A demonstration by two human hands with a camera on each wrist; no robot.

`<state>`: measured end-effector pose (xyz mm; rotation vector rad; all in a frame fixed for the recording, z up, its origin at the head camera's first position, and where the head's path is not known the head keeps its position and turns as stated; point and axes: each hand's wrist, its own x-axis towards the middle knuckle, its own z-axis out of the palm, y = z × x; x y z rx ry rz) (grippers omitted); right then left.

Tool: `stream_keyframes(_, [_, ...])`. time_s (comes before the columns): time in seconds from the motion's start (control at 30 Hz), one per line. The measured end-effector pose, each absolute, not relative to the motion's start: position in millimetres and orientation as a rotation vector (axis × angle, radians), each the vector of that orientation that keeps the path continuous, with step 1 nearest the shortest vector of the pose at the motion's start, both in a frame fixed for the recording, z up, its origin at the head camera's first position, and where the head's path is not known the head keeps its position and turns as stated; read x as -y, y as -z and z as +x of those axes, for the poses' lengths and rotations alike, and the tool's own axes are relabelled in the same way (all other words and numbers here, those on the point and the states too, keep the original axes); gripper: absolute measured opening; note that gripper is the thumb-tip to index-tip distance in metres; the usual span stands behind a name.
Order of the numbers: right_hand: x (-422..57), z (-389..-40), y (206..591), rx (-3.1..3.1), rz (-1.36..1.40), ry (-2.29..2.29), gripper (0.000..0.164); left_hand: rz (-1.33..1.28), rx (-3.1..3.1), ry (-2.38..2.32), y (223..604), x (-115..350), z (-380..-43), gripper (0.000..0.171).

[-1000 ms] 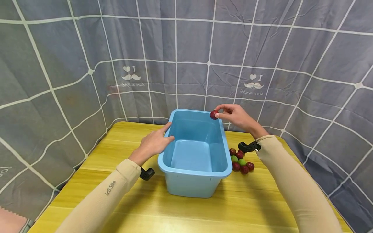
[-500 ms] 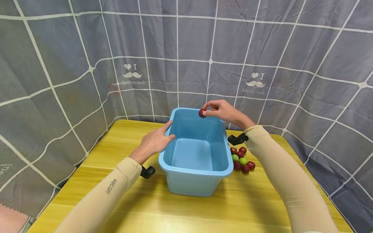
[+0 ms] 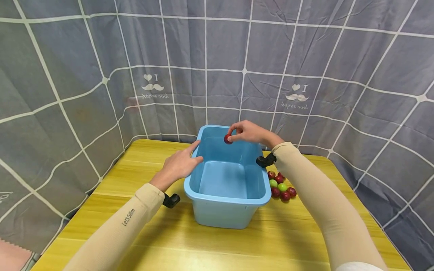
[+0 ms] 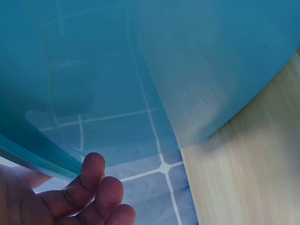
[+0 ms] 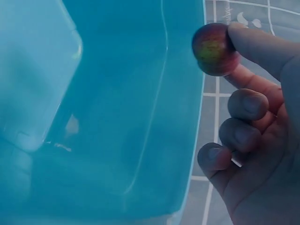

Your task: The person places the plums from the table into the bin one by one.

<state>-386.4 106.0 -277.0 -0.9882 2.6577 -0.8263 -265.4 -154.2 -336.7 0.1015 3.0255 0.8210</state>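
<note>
Because the blue tub (image 3: 220, 215) is wide and looks light, the left hand (image 3: 178, 163) probably serves to steady it: its thumb reaches over the tub's left rim while its fingers lie loosely bent along the outside, an easy hold rather than a hard clamp. The right hand (image 3: 252, 131) pinches one red fruit (image 3: 226, 139) between thumb and index finger, over the tub's opening and toward its far end; whether the fruit is above or below rim height, I cannot tell. A fingertip pinch suits something so small and round. Loose red and green fruit (image 3: 282, 187) lie bunched on the table (image 3: 220, 252) just beside the tub's right side, a handy spot for the right hand, I would judge.

Only the head view takes in that bunch. The right wrist view adds a yellow-green patch on the held fruit and shows the other three fingers bent, clear of it. The left wrist view faces the tub's outer wall and reveals fingertips hidden from above; grid lines like those on the curtain (image 3: 220, 90) behind the tub appear on that wall, seen through or mirrored.
</note>
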Motion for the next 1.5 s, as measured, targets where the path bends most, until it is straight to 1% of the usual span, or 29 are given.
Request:
stream_keyframes(0.3, [-103.1, -389.0, 280.8, -2.624, -0.963, 0.708, 0.023, 0.122, -3.023, -0.831, 333.3, 151.3, -265.6, 0.071])
stream_keyframes(0.6, [-103.9, -387.6, 280.3, -2.621, -0.988, 0.68, 0.032, 0.124, -3.021, -0.836, 333.4, 150.7, -264.2, 0.071])
stream_keyframes(0.8, [-110.0, -384.8, 277.9, -2.606, -0.976, 0.716, 0.03, 0.129, -3.022, -0.843, 335.7, 151.2, -264.2, 0.071])
stream_keyframes(1.07, [-128.1, -374.7, 275.6, -2.646, -0.961, 0.786, 0.029, 0.123, -3.017, -0.853, 336.7, 151.3, -264.2, 0.071])
stream_keyframes(1.17, [-137.2, -371.9, 277.1, -2.66, -0.953, 0.821, 0.031, 0.12, -3.022, -0.848, 337.1, 152.2, -264.8, 0.071])
stream_keyframes(1.5, [-170.6, -358.9, 282.6, -2.693, -0.909, 1.028, 0.03, 0.102, -3.012, -0.843, 336.1, 155.3, -265.1, 0.072])
